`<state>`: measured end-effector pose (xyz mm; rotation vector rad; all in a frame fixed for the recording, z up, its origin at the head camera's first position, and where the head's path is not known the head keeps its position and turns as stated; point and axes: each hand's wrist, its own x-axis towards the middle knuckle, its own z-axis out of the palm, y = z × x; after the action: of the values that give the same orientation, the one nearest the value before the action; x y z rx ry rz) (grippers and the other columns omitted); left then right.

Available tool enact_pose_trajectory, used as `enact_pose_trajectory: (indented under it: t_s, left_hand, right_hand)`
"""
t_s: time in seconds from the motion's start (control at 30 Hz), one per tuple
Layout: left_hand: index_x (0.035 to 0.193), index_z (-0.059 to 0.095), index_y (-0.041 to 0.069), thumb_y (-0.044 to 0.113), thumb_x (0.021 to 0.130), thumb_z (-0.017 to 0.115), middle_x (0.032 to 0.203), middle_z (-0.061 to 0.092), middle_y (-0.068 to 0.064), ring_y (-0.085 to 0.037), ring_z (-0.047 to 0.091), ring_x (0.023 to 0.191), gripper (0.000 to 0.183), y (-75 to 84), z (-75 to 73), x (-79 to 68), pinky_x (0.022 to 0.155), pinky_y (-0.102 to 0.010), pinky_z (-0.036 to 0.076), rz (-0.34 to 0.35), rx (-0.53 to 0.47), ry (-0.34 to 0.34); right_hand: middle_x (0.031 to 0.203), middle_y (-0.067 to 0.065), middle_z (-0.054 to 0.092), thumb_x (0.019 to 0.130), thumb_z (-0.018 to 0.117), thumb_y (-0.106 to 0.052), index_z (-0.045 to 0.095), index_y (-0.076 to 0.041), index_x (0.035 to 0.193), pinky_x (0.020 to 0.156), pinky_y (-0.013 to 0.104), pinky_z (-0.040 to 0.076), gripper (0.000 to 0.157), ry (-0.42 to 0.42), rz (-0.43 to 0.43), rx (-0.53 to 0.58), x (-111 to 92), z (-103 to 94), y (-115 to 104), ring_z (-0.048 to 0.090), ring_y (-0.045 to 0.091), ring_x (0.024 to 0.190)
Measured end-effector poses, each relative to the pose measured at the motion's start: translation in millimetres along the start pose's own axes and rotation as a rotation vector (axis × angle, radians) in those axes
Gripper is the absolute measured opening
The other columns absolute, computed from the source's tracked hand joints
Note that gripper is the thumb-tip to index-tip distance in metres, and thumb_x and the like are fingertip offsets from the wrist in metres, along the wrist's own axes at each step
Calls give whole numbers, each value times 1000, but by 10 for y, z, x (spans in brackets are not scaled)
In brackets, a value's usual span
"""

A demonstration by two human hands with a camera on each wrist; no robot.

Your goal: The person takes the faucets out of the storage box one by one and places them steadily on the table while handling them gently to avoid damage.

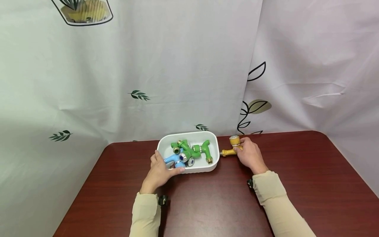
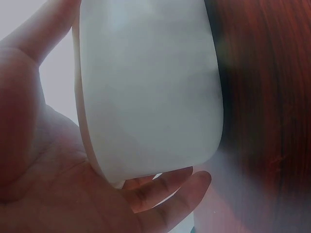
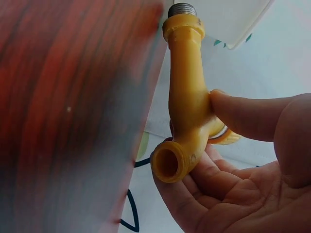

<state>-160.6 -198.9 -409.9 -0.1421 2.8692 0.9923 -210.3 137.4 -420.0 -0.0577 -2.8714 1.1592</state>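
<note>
A white plastic tray (image 1: 204,169) with rounded corners sits near the table's back edge. Inside lie several green taps (image 1: 206,153) and a blue tap (image 1: 174,158), piled toward the left side. My left hand (image 1: 159,171) grips the tray's near left corner, its thumb along the front rim and its fingers against the left end. In the left wrist view the tray wall (image 2: 150,97) fills the space between thumb and fingers. Just right of the tray, my right hand (image 1: 250,154) holds a yellow tap (image 3: 187,82) between thumb and fingers, the threaded end pointing at the tray.
The dark red wooden table (image 1: 213,204) spreads out in front of the tray and to both sides. Behind it hangs a pale curtain (image 1: 183,72) with printed leaves, close to the table's back edge.
</note>
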Motion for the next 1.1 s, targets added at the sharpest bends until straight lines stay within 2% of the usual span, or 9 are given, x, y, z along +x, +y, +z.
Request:
enact_pose_trajectory:
  t_s: [0.63,1.1]
  left_hand:
    - [154,-7,-13,57,73,85,155,9,-34,-48,27,137,141,1,1,-5,108,-57,36,-1,1,1]
    - [154,-7,-12,58,73,85,155,9,-33,-47,28,136,141,-9,3,-4,107,-56,37,-5,-1,2]
  right_hand:
    - [117,31,65,98,63,-17,43,16,138,93,53,47,55,-39,14,-28,10,-23,35,62,43,107]
    - [121,30,64,98,61,-16,38,12,143,95,54,45,58,-68,60,9,21,-31,39,60,43,112]
